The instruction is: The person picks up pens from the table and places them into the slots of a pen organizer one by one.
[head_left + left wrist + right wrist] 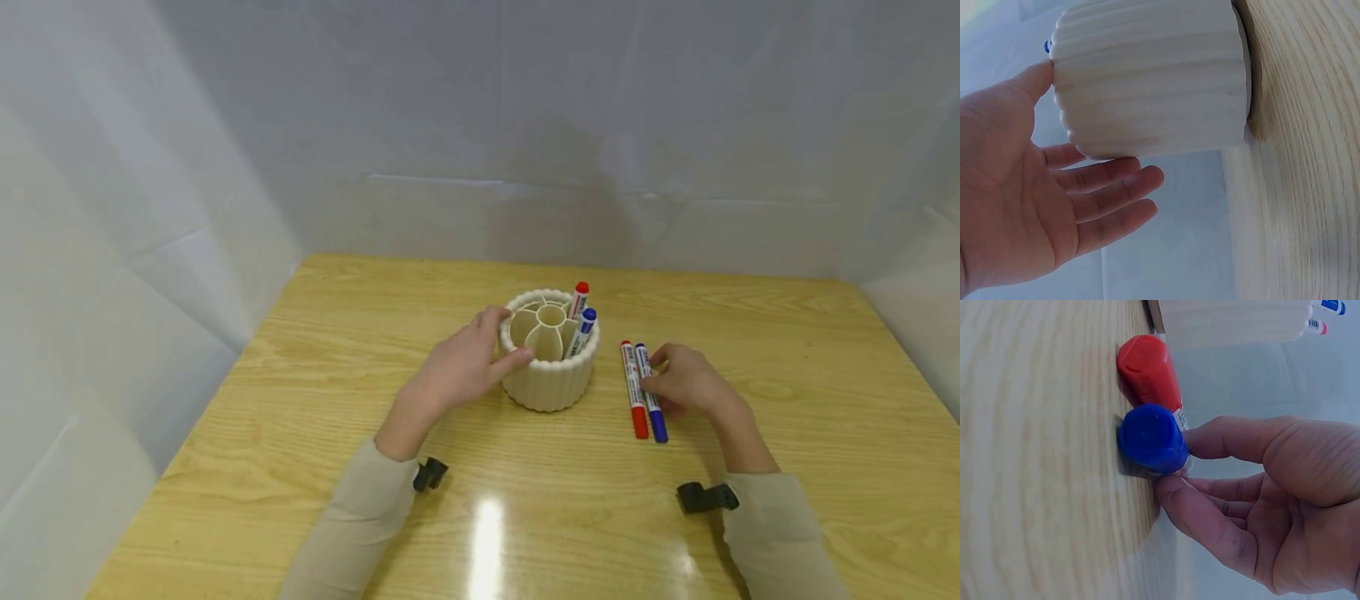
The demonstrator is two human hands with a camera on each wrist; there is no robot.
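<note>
Best to pinch blue marker (650, 392) alone, keeping red marker (633, 389) from rolling; both lie side by side just right of ribbed holder (550, 375). Right hand (690, 382) part-curled, thumb and fingertips (1172, 485) touching blue marker, firm grip probably not yet closed. Left hand (457, 367) wide, steadying holder's left wall.
</note>
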